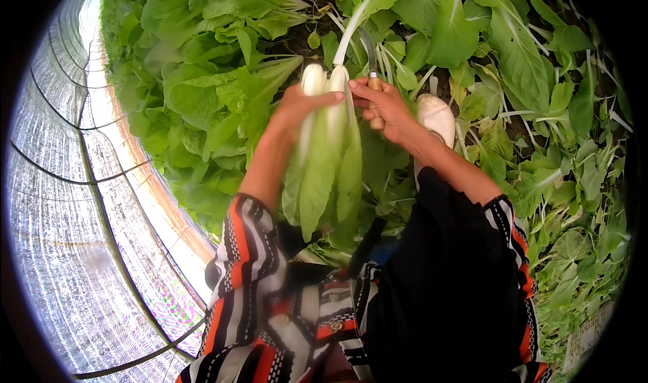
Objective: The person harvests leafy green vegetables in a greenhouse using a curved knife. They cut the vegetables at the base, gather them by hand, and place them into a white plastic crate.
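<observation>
My left hand (pixel 299 104) grips a bunch of pale leafy greens (pixel 326 155), thumb across the white stalks. The stem ends point away from me and the leaves hang back toward my lap. Against the right side of the bunch, my right hand (pixel 382 102) holds a sickle by its wooden handle (pixel 375 99). Its curved metal blade (pixel 369 49) points away, partly among leaves. My right thumb and forefinger also meet at an outer stalk of the bunch. One white-stemmed leaf (pixel 349 33) stretches out beyond the stem ends.
Dense leafy plants (pixel 202 79) grow at left and ahead. Loose and cut leaves (pixel 526 74) litter the soil at right. A white shoe (pixel 436 115) shows beside my right forearm. Translucent greenhouse sheeting with curved ribs (pixel 55 221) runs along the left.
</observation>
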Available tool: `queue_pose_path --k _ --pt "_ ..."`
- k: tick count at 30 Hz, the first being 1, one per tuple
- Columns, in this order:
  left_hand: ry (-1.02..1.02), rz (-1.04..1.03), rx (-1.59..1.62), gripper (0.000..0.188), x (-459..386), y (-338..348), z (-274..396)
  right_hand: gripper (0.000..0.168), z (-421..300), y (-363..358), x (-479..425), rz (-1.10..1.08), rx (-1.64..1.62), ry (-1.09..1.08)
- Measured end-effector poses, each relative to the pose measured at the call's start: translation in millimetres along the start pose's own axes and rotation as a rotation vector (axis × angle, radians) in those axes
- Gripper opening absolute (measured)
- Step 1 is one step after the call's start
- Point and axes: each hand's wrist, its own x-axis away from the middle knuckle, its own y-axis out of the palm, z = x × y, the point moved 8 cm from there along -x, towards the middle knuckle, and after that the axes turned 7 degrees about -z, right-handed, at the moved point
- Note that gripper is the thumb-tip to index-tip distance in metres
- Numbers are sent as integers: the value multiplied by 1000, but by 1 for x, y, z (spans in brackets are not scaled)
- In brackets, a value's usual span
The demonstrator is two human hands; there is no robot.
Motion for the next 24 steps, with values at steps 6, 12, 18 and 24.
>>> queue_pose_path --k 6,12,18,24 --pt "-30 41 390 44 -4 -23 -12 34 -13 -14 5 146 -196 -116" --pt "153 67 213 42 4 -10 8 37 -38 25 15 -13 181 -149" --pt "82 -7 41 44 12 -6 9 50 -48 32 11 -134 356 -197" --pt "-36 -4 -14 57 45 -26 8 50 -73 65 34 -86 980 -765"
